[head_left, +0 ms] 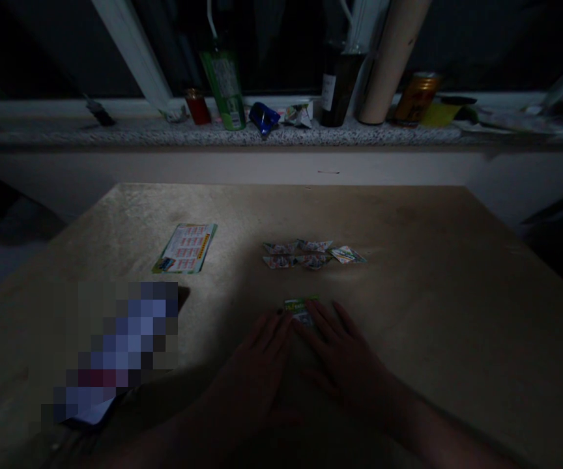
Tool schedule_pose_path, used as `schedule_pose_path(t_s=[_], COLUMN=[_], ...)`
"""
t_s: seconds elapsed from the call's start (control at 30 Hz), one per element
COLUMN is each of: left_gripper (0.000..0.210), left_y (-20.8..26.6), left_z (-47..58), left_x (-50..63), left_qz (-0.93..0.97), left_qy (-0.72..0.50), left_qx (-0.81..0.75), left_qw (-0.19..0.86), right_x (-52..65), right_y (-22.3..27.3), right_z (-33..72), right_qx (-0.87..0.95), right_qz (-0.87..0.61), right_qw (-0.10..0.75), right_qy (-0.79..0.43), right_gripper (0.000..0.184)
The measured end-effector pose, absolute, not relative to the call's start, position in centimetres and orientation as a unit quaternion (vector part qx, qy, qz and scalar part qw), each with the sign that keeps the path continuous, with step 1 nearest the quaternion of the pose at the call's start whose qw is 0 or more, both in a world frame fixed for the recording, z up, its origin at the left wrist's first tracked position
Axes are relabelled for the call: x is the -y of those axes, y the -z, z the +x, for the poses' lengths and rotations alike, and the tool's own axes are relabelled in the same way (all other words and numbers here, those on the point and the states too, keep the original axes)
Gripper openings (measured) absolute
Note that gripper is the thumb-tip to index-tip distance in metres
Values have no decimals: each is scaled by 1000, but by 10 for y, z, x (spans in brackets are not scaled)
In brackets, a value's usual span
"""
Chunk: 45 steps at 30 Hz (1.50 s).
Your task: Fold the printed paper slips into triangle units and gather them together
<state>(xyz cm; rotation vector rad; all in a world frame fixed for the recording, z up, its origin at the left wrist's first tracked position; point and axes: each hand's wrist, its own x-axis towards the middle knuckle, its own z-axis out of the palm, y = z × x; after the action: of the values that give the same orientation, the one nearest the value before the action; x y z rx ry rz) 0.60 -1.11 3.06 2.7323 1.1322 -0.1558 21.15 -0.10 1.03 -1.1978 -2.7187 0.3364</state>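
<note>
Both my hands lie on the table in front of me. A small green printed paper card [302, 303] is partly covered by my fingers. My left hand [264, 348] rests with outstretched fingers at the card's left edge. My right hand [337, 345] lies flat, its spread fingers reaching over the card's right side. Beyond them sit several small folded printed paper pieces [314, 254], pointed in shape and grouped in a cluster. The lower part of the card is hard to make out in the dim light.
A printed calendar card [188, 247] lies to the left on the wooden table [423, 260]. Nearer is a phone-like device with a blurred, lit screen [125, 345]. The granite windowsill [154, 135] carries a green can [227, 91], a dark cup [337, 91] and an orange can [416, 98].
</note>
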Motion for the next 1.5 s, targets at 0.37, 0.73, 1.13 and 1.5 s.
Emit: schedule_pose_path(t_s=[0.37, 0.73, 1.13, 1.5], left_gripper=[90, 106, 89, 78], left_y=[-12, 2, 12, 11], left_z=[-8, 0, 12, 16], left_x=[0, 19, 26, 28], left_qz=[913, 915, 900, 894], left_qy=[3, -30, -88, -82], left_qx=[-407, -403, -426, -440], left_qw=[40, -3, 6, -7], right_x=[16, 14, 6, 13], right_y=[10, 2, -7, -2], right_z=[189, 193, 198, 207], right_qx=[872, 874, 863, 854], right_qz=[-472, -463, -484, -501], right_qw=[94, 106, 124, 136], right_qy=[-87, -102, -78, -20], right_gripper=[67, 72, 54, 45])
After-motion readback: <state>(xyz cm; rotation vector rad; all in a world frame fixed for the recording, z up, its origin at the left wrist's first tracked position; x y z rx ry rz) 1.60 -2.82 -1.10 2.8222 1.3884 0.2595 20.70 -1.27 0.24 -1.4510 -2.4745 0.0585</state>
